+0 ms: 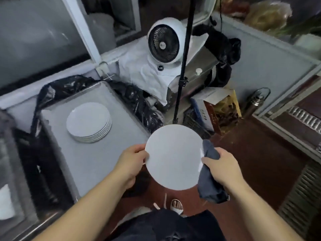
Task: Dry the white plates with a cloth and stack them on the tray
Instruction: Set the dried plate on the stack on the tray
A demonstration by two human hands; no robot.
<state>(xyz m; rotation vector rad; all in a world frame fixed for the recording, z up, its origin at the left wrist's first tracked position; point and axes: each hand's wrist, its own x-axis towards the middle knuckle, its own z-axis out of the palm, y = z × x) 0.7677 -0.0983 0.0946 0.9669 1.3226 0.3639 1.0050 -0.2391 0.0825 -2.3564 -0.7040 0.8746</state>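
I hold a round white plate (173,157) in front of me, above the floor. My left hand (132,159) grips its left rim. My right hand (221,166) holds a dark blue-grey cloth (209,183) against the plate's right rim, and the cloth hangs down below that hand. A stack of several white plates (89,121) stands on a large grey tray (97,160) to the left of the held plate.
A black plastic bag (137,101) lies around the tray. Behind it stand a white fan (165,43) on a white cloth and a black tripod pole (182,66). A cardboard box (217,112) and a metal flask (255,101) sit at right. A white dish (6,202) shows at far left.
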